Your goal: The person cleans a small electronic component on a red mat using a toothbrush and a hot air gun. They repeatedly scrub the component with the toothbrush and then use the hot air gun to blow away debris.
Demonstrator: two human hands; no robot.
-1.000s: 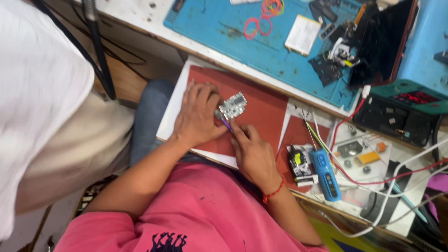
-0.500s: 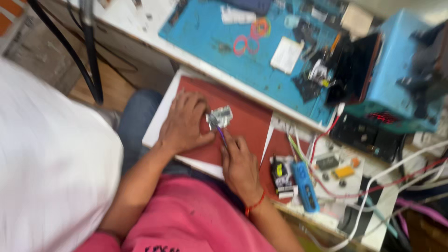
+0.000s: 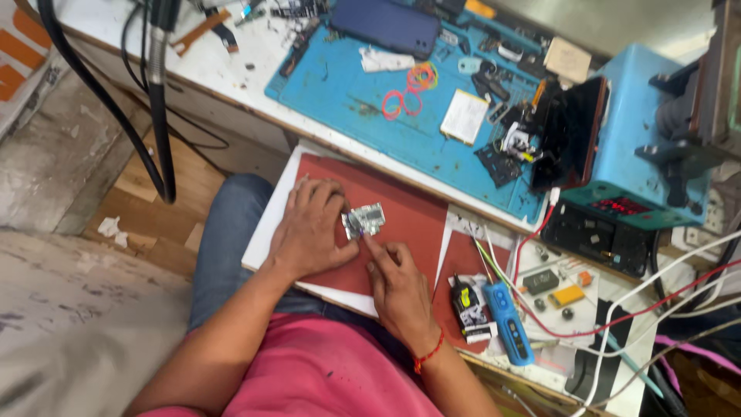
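A small silvery circuit board [image 3: 364,221] lies on a red mat [image 3: 409,216] that rests on a white board over my lap. My left hand [image 3: 307,229] lies flat on the mat and pins the board's left edge with thumb and fingers. My right hand [image 3: 397,289] is closed around a thin purple-tipped tool whose point touches the board's lower left corner; most of the tool is hidden in the fist. A red thread circles my right wrist.
A blue work mat [image 3: 370,100] on the bench holds a dark phone [image 3: 384,25], rubber bands [image 3: 407,89] and small parts. A blue machine [image 3: 641,147] stands at right. A blue pen-shaped tool [image 3: 508,322], a small black bottle [image 3: 468,305] and tangled wires lie beside the red mat.
The view has swung, so the white-clothed person at left is gone from view. My hands stay on the small board with the tool tip against it.
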